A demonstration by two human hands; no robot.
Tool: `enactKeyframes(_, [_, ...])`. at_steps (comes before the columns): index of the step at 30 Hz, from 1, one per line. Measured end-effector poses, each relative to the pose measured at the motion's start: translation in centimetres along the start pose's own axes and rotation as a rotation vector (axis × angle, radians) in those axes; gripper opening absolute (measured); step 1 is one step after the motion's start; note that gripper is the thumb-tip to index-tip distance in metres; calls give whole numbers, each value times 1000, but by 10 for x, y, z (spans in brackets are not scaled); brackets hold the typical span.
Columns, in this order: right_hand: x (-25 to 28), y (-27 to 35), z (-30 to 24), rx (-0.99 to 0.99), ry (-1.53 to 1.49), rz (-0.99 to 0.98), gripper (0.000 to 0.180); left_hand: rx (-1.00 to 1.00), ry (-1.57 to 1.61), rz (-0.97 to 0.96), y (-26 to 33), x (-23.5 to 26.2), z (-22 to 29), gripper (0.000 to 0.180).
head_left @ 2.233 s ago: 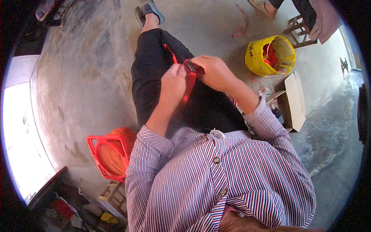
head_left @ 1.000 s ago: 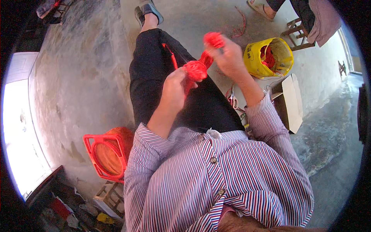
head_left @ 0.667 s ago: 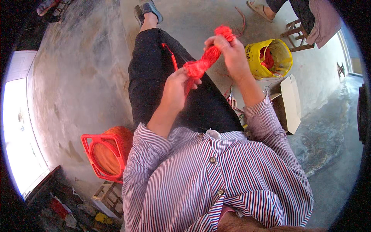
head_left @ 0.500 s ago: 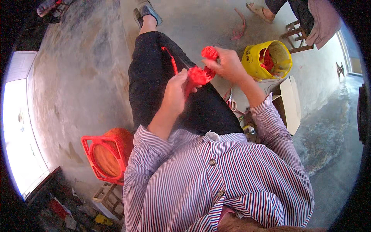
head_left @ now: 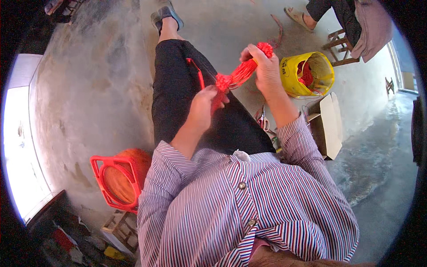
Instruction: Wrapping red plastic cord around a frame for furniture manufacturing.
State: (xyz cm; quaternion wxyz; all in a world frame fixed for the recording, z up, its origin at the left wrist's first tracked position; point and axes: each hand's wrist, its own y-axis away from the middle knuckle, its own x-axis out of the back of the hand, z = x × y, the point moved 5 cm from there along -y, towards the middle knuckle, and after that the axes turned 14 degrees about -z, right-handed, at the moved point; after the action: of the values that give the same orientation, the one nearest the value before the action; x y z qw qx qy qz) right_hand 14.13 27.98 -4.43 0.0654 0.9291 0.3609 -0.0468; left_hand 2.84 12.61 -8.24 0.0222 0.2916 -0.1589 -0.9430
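Note:
Over my lap, a bundle of red cord strands [head_left: 243, 73] stretches between both hands. My left hand [head_left: 202, 107] is closed round its lower part, just below a bunched red knot-like end [head_left: 223, 82]. Higher and to the right, my right hand [head_left: 267, 74] grips the upper part, with a ruffled red tip [head_left: 265, 48] sticking out above the fingers. A thin red strip [head_left: 197, 72] rises from beside my left hand across the black trousers [head_left: 171, 98]. What lies inside each palm is hidden.
A yellow bucket [head_left: 290, 79] with red material [head_left: 305, 72] inside stands right of my right hand. Scissors [head_left: 262, 120] and an open cardboard box [head_left: 330, 124] lie nearer. A red-framed stool [head_left: 100, 178] is at left. Another person's leg [head_left: 313, 18] and a wooden stool [head_left: 340, 46] are upper right.
My right hand has moved up and to the right, drawing the red strands out longer between the hands. My left hand has hardly moved and keeps its hold.

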Motion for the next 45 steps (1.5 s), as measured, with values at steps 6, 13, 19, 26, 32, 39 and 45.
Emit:
enactKeyframes(6, [-9,2,9,290,1155,32,26,1,30,36,-1,7,-5,31])
enactKeyframes(13, [-15,9,-3,-95,-153,64,22,-61,-9,256,4,6,3,29])
enactKeyframes(19, [-4,13,5,49,346,197,27,-545,-963,462,31,-37,64,35])
enactKeyframes(26, [-18,22,-14,-16,176,58,19,-628,-1336,322,14,-43,64,17])
enactKeyframes(32, [-24,33,-8,-30,-731,22,17,-477,-1154,496,12,-11,54,5])
enactKeyframes(39, [-4,27,-14,101,-671,-40,13,-64,-158,367,2,7,12,18])
enactKeyframes(45, [-9,19,-24,248,292,-148,18,73,34,42,0,1,8,22])
